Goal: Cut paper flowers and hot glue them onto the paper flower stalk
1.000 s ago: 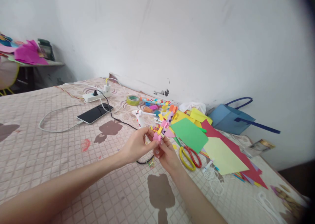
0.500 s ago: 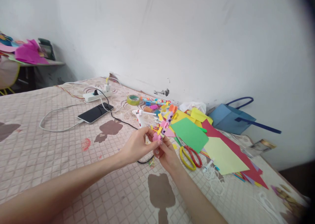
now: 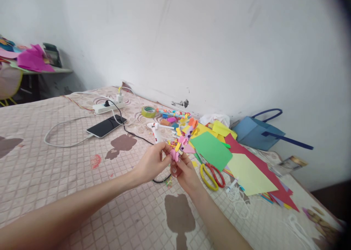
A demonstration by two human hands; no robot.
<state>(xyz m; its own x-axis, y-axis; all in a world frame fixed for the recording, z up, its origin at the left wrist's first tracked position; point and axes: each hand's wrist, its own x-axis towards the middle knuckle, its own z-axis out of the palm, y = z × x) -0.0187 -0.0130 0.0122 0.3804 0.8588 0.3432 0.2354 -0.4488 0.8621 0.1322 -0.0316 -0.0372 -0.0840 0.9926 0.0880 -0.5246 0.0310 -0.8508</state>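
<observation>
Between my hands is a purple dotted paper stick (image 3: 188, 133) trimmed with small pink, yellow and orange paper shapes like flowers or butterflies. It slants up and away from me. My left hand (image 3: 155, 161) closes its fingertips on the near end, beside a pink paper flower (image 3: 174, 155). From the other side, my right hand (image 3: 185, 174) pinches the same end from below; its grip partly hides the tip. Just beyond my left hand stands a white glue gun (image 3: 156, 133). Red-and-yellow scissors (image 3: 210, 176) lie to the right of my right hand.
Green paper (image 3: 211, 150), pale yellow paper (image 3: 251, 174) and red sheets lie at the right. A blue bag (image 3: 256, 133) leans by the wall. Leftward are a phone (image 3: 106, 126), a power strip (image 3: 108, 108) with cables, and a tape roll (image 3: 148, 111). White string (image 3: 237, 198) lies near the scissors.
My left thumb has lifted a little off the pink flower, which shows more fully now. The stick has shifted slightly in my fingers; both hands stay in nearly the same place.
</observation>
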